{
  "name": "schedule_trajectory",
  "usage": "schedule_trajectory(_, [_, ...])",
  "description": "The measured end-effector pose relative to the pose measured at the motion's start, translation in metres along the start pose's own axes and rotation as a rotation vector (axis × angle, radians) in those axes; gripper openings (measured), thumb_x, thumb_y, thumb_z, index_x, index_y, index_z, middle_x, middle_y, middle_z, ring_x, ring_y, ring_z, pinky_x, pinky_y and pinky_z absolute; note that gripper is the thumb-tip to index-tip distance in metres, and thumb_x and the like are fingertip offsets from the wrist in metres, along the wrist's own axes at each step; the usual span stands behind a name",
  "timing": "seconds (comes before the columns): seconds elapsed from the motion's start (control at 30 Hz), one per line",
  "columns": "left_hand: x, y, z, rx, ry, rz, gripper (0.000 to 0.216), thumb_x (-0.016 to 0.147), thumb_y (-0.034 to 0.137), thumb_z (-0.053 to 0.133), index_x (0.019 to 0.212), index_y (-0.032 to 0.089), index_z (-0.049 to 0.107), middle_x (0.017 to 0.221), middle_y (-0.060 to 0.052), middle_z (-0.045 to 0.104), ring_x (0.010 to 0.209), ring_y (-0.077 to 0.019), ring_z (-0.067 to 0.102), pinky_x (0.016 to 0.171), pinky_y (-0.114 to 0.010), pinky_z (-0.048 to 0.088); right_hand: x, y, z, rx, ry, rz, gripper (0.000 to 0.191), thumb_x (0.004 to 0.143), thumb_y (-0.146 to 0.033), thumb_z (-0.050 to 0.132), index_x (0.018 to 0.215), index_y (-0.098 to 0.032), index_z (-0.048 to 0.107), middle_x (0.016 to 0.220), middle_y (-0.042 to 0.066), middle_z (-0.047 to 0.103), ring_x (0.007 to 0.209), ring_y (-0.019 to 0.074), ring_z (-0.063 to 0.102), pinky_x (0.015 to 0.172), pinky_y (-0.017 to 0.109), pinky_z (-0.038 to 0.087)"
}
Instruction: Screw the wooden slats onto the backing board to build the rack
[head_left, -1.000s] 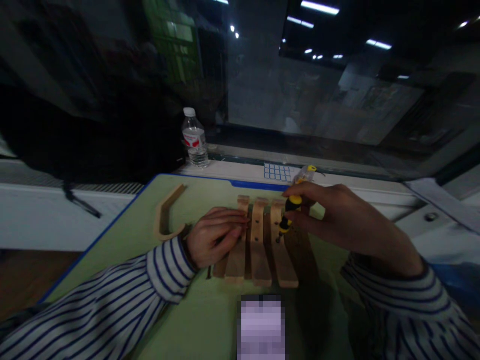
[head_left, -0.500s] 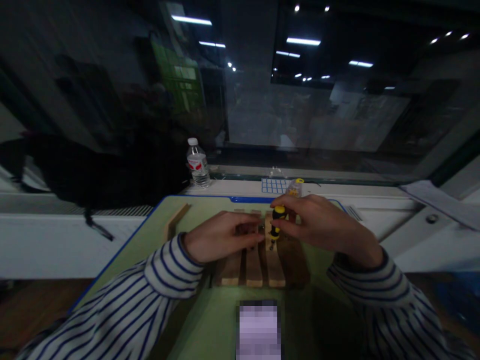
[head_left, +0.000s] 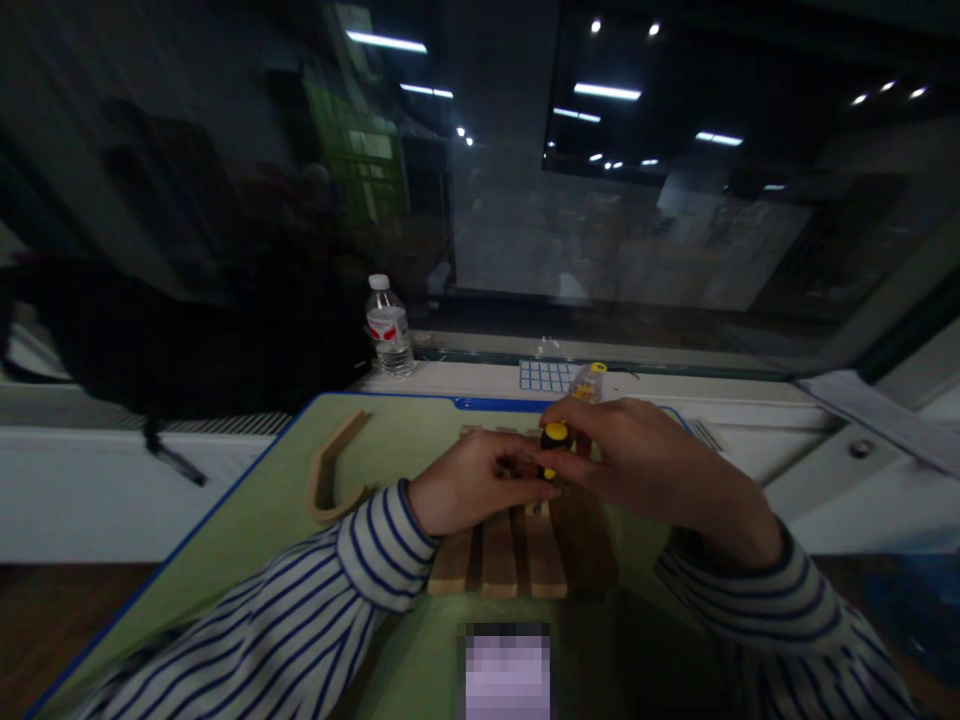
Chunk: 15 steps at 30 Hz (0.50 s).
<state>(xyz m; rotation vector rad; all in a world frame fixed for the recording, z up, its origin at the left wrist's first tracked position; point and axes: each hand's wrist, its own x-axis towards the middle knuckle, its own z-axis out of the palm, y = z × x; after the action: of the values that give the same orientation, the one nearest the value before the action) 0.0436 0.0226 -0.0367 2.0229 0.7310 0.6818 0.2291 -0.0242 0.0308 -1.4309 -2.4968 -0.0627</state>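
While held over the rightmost wooden slat (head_left: 546,572), yellow-and-black screwdriver (head_left: 555,436): grasped by right hand (head_left: 636,455).
Left hand (head_left: 471,484): beside screwdriver; cannot tell whether gripping.

Consists of a flat, pale green tabletop (head_left: 247,530) edged with a blue rim. Bears at left a light wooden hook-shaped piece (head_left: 339,440), apart from the rest. Carries near the middle a dark brown wooden board (head_left: 589,550), overlaid with three pale wooden slats (head_left: 499,565), side by side and partly hidden. Supports, just nearer, a dark-edged phone-like rectangle (head_left: 508,675) with a blurred lilac face. Gives way, beyond, to a white window ledge (head_left: 465,378), topped with a clear, white-capped plastic bottle (head_left: 391,335) and a blue-gridded white sheet (head_left: 546,376).
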Motion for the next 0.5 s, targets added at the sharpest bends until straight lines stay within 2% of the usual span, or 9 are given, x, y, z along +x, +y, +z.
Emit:
schedule_trajectory(0.27, [-0.0002,0.0060,0.0014,0.027,-0.022,-0.032,0.012,0.078,0.025,0.066,0.083,0.015,0.071,0.072,0.001,0.067,0.065,-0.0109,0.057,0.062,-0.021,0.044,-0.0009,0.0020,-0.0009,0.011,-0.016,-0.037,0.034,0.091,-0.047,0.047,0.111,-0.021,0.058,0.085,0.004,0.068,0.076,0.0199,0.064,0.064,0.031,0.042])
schedule_trajectory(0.4, [0.0002,0.0058,-0.0009,0.081,-0.046,0.007,0.015,0.082,0.026,0.063,0.084,0.014,0.070,0.071,0.000,0.065,0.065,-0.0105,0.055,0.061,-0.020,0.042,-0.0043,0.0031,-0.0026,0.092,0.073,-0.108,0.042,0.089,-0.041,0.053,0.124,-0.018,0.053,0.105,0.007,0.068,0.088,0.0184,0.064,0.076,0.031,0.047])
schedule_trajectory(0.5, [0.0009,0.0052,-0.0025,0.142,-0.068,0.057,0.018,0.084,0.029,0.061,0.083,0.013,0.070,0.066,0.002,0.060,0.061,-0.0093,0.052,0.058,-0.020,0.037,-0.0063,0.0035,-0.0039,0.140,0.086,-0.139,0.041,0.088,-0.031,0.055,0.127,-0.017,0.052,0.116,0.007,0.066,0.094,0.0158,0.063,0.080,0.029,0.047])
